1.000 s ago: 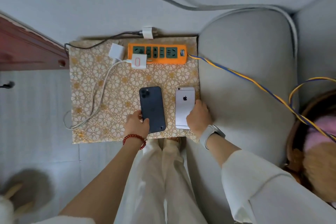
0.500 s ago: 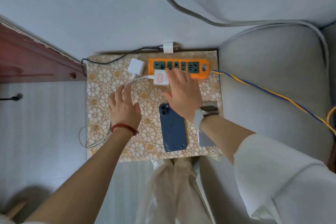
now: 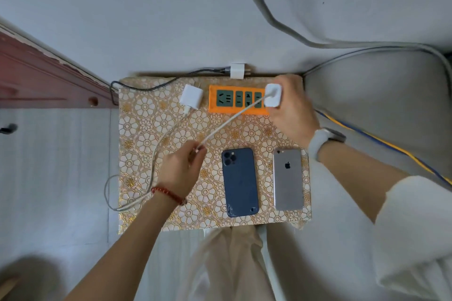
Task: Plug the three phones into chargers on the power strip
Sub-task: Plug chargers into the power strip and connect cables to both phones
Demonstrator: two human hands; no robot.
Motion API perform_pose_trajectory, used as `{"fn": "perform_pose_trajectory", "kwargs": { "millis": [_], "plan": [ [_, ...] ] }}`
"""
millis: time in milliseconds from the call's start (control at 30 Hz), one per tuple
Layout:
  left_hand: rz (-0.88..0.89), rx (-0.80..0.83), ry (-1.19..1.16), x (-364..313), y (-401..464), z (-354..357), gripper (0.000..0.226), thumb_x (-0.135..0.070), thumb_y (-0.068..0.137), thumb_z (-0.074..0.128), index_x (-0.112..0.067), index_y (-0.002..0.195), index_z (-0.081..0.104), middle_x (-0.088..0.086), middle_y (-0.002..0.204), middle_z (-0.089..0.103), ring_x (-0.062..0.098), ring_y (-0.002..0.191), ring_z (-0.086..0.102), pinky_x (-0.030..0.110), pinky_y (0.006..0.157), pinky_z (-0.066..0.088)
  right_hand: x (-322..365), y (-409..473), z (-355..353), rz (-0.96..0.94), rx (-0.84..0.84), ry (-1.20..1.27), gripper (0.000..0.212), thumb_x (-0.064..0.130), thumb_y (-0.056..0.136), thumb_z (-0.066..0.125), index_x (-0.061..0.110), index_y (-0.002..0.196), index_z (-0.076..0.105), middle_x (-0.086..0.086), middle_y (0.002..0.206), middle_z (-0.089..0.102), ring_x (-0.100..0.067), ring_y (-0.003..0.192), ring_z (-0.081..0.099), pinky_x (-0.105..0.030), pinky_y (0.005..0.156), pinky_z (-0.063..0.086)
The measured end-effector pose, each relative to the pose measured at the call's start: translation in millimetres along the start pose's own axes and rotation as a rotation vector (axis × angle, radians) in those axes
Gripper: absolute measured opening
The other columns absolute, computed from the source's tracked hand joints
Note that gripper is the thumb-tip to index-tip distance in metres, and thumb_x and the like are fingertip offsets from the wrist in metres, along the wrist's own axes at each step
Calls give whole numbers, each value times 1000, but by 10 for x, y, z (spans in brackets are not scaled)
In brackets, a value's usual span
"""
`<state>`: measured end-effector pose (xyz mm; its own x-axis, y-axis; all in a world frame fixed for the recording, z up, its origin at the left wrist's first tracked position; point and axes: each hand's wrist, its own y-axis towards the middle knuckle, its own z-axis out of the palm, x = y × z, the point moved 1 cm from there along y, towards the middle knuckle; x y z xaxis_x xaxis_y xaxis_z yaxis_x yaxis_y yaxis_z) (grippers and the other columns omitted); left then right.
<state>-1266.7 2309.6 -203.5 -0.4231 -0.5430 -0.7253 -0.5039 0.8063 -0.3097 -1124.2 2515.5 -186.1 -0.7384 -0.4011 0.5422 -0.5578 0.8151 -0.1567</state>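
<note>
Charger (image 3: 273, 95) gripped by right hand (image 3: 291, 110), left hand (image 3: 182, 168) pinching cable (image 3: 227, 123)

A small desk covered in a gold floral-patterned cloth (image 3: 146, 115) stands against a plain pale grey wall (image 3: 122, 7). To its left runs a reddish-brown wooden frame with chipped paint (image 3: 36, 76) above a pale grey floor (image 3: 53, 166). To its right sits a grey upholstered sofa with piped edges (image 3: 379, 95). Soft, even light fills the room.
</note>
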Motion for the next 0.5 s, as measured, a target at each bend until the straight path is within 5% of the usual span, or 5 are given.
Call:
{"fn": "perform_pose_trajectory", "kwargs": {
  "millis": [100,267,500],
  "plan": [
    [-42,2,-83,91,-177,-19,15,-19,90,49,-12,91,62,-10,46,42,6,38,41,11,37,28,-211,92,-169,141,37,188,43,6,75,68,9,112,46,-13,115,54,-30,100,57,-47,84,49],
    [-99,-118,-71,61,-34,-71,19,-17,92,45,-13,93,63,-6,51,47,9,41,38,24,42,34,-177,104,-172,69,89,189,49,13,68,75,16,110,51,6,104,60,-12,91,56,-20,77,43],
    [-96,-211,-111,-61,117,-150,20,-17,92,45,-10,94,64,-13,56,47,7,47,42,23,47,33,-239,172,-143,151,168,421,53,6,65,76,33,99,47,7,107,59,-16,103,62,-29,89,51]
  ]
}}
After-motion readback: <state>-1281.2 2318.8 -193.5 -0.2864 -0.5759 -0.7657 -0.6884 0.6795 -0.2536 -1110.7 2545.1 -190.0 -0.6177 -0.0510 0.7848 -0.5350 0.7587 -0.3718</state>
